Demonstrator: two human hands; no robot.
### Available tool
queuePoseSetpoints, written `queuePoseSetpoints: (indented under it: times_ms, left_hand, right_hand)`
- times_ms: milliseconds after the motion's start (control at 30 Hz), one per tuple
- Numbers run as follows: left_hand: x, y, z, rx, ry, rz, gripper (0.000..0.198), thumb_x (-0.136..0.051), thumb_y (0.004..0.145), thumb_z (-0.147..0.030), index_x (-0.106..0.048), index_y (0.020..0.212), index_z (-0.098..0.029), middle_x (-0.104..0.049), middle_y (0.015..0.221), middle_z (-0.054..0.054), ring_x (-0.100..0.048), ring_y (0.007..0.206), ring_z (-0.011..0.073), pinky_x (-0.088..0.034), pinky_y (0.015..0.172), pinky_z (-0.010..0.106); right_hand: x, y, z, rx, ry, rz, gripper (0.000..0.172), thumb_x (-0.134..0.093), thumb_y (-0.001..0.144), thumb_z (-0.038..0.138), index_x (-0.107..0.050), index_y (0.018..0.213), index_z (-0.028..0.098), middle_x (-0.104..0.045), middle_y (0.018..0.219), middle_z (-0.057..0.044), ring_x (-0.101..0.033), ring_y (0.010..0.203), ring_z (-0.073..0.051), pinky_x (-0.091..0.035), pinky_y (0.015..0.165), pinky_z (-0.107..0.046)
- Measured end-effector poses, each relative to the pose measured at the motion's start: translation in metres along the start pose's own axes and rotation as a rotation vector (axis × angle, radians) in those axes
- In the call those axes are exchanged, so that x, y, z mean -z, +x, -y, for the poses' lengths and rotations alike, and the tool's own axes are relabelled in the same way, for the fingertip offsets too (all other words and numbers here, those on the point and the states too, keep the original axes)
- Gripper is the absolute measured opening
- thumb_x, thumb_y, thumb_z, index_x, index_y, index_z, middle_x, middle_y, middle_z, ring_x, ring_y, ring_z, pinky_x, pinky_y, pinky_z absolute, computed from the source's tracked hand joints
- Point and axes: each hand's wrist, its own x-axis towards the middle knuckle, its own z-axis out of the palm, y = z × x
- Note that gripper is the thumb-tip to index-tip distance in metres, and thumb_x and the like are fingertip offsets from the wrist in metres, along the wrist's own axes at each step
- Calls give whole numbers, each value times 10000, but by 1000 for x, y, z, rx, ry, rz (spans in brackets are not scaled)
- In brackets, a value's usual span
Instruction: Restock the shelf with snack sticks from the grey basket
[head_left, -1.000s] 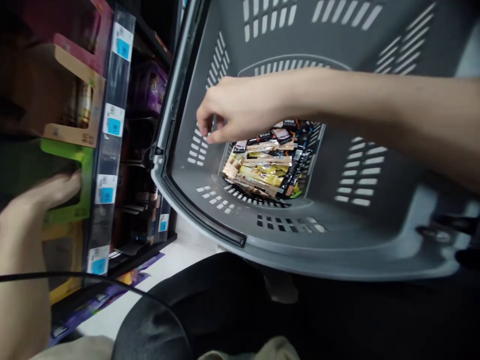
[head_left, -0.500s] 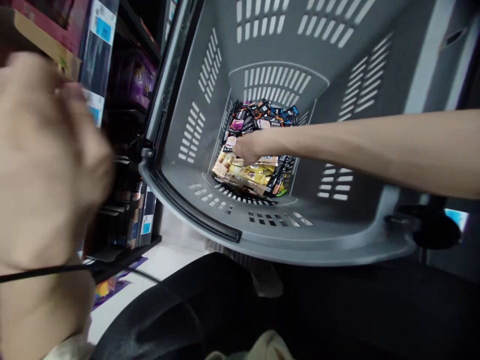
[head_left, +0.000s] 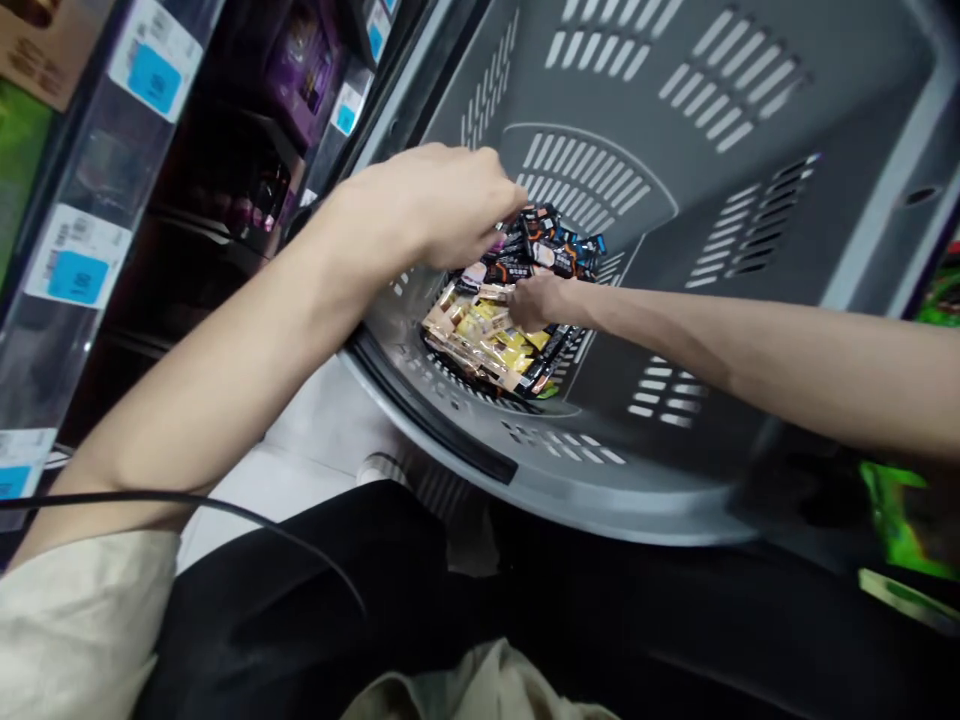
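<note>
A deep grey plastic shopping basket (head_left: 652, 500) with slotted walls stands in front of my legs. At its bottom lies a heap of small shiny snack packets (head_left: 499, 345), yellow and beige nearer me, black and blue farther off. My left hand (head_left: 442, 205) reaches in over the left rim, above the far left of the heap; its fingers are curled downward, and what they hold, if anything, is hidden. Down among the packets is my right hand (head_left: 541, 302), closed, its knuckles against the yellow and black ones. Whatever it grips is not visible.
Store shelves with price tags (head_left: 154, 75) run along the left, holding a purple package (head_left: 300, 75). A black cable (head_left: 187, 497) crosses my left arm. Green packages (head_left: 904, 510) show at the right edge. White floor (head_left: 307, 430) lies below.
My left hand has swung from beside the shelf at the left to inside the basket. My right hand stays low among the packets. The view has shifted toward the shelves.
</note>
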Motion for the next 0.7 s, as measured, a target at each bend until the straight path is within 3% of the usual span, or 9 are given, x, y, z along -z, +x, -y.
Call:
queuePoseSetpoints:
  times_ms: [100,200,333,433,567,633,700]
  left_hand:
    - [-22,24,24,67,-146,-12,410,-658,959,-448,-708,1215,-130,-544,1595,-1,-232,1611,479,-650,983,402]
    - [-35,47,39,51,-199,-11,436,-753,901,-518,-737,1176,-180,-539,1606,-16,-197,1631,480,-627,1078,432]
    - [-48,77,61,22,-148,18,499,-695,933,-530,-719,1167,-90,-573,1532,24,-278,1559,554,-590,1035,557]
    - [-54,90,69,82,-181,53,420,-713,937,-431,-728,1121,-53,-572,1536,48,-319,1530,571,-584,1022,571]
    - [-40,62,41,122,-247,-78,317,-748,914,-357,-717,1038,-67,-557,1576,16,-305,1579,492,-568,1101,420]
    - [-21,32,12,116,-281,-177,311,-627,974,-377,-670,976,-69,-552,1578,-14,-321,1586,436,-579,1036,330]
    - [-1,1,-20,107,-302,-260,329,-602,977,-407,-654,1006,-84,-540,1593,-4,-359,1579,410,-586,1005,290]
  right_hand:
    - [6,-6,2,-134,-60,7,402,-624,972,325,-711,1290,95,-685,1244,-225,-679,1195,-377,-571,1015,-500]
    - [1,-12,-2,-115,-124,-64,634,-661,964,439,-587,1459,49,-575,1433,-279,-595,1329,-388,-550,1056,-450]
    - [-10,-16,-6,-100,-213,-77,614,-590,984,267,-472,1532,16,-648,1291,-274,-639,1237,-343,-535,1022,-412]
    - [0,-17,-1,-106,-195,29,576,-656,934,274,-564,1456,47,-676,1217,-236,-653,1174,-347,-532,982,-421]
    - [49,-29,-1,-54,-64,309,253,-663,886,233,-725,1075,78,-688,933,-118,-659,908,-241,-532,828,-342]
    - [80,-45,-12,-33,44,308,175,-591,897,211,-704,947,89,-628,768,-70,-578,715,-159,-480,701,-282]
    - [105,-67,-30,13,247,187,147,-551,833,169,-664,892,97,-594,711,-58,-483,625,-114,-411,616,-251]
